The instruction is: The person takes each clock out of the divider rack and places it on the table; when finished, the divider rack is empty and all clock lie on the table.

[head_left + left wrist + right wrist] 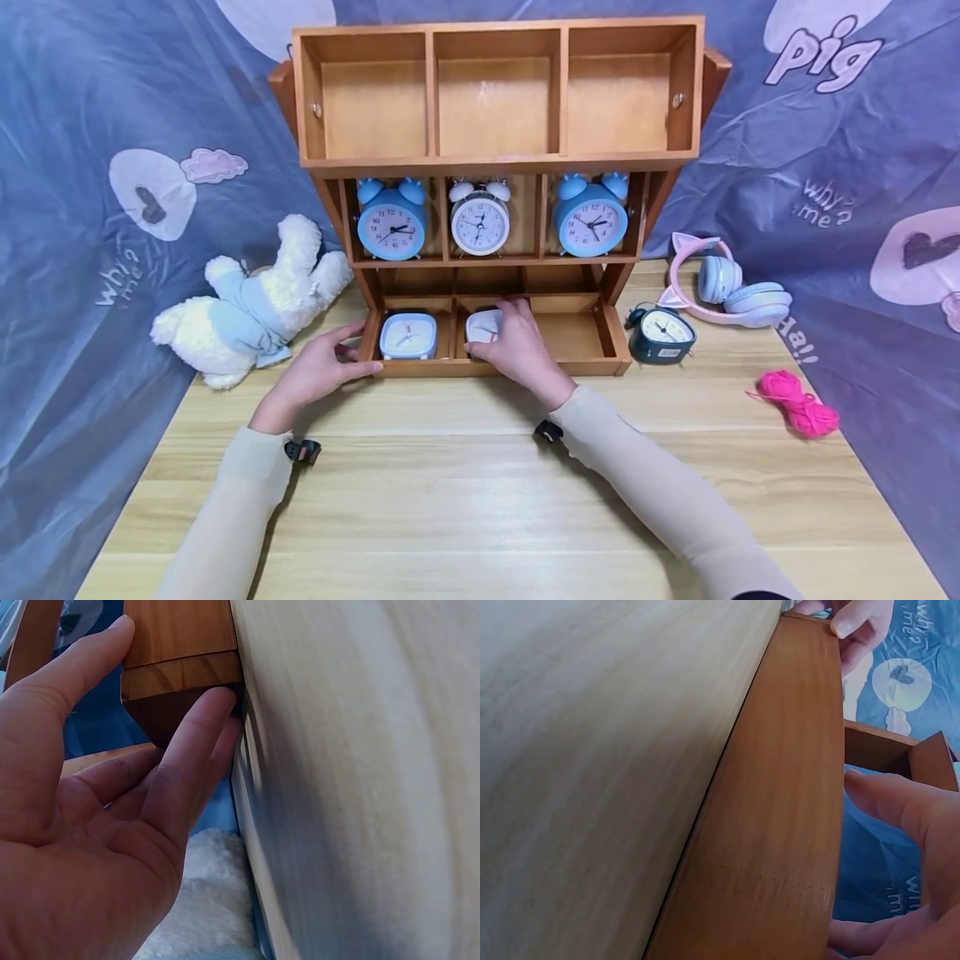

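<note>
A tiered wooden shelf [498, 158] stands at the back of the table. At the left end of its bottom tier, my left hand [324, 367] grips the corner, thumb on the edge and fingers against the side. In the left wrist view that hand [82, 847] holds the wooden end. My right hand [522, 346] holds a small white alarm clock [482, 327] in the middle bottom compartment, partly covering it. A white-and-blue alarm clock [408, 335] sits in the left compartment. In the right wrist view the front board [780, 795] hides the clock from sight.
Twin-bell clocks, blue [392, 221], white [480, 223] and blue [592, 218], fill the middle tier. A dark green clock [662, 335], cat-ear headphones [723, 287] and pink yarn [798, 404] lie to the right. A white plush toy [251, 308] lies left.
</note>
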Demonstrator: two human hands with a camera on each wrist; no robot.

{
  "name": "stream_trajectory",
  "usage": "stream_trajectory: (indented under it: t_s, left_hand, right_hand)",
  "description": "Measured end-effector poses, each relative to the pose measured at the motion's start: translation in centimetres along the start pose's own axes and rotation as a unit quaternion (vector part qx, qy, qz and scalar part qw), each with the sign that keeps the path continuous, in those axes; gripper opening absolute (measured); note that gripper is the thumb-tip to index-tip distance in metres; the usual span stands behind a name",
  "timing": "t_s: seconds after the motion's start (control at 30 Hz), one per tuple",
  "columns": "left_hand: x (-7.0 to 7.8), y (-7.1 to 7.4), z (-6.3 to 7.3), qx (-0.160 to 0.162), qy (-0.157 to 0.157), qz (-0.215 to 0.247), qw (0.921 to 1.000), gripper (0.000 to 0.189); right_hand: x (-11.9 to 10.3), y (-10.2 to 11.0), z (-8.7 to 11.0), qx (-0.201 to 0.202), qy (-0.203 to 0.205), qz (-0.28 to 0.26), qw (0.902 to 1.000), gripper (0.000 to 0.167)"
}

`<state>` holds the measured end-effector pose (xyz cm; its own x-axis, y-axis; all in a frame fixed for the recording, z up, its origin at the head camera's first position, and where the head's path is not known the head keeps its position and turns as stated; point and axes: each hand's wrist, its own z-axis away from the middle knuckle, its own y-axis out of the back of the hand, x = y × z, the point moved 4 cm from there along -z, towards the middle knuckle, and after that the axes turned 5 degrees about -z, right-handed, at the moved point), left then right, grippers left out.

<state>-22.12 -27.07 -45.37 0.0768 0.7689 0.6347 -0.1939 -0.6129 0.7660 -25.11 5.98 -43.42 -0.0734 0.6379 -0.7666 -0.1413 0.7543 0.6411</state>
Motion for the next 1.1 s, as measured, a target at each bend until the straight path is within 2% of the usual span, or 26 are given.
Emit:
stream_trajectory:
  t_s: [0.53,0.83,1.1]
  left_hand:
    - [0.0,0.0,-0.1,0.002,-0.001,0.004,1.0,0.092]
    - [0.0,0.1,-0.3,0.0,0.006,0.003,1.0,0.093]
    - [-0.2,0.0,-0.2,-0.002,0.006,0.006,1.0,0.093]
  right_hand:
    - [-0.5,-1.1,-0.7,0.02,0.004,0.056,0.9982,0.096]
    - [-0.4,-1.1,-0.5,0.043,0.028,0.05,0.9974,0.091]
    - [-0.4,-0.6,-0.2,0.043,0.029,0.029,0.9982,0.091]
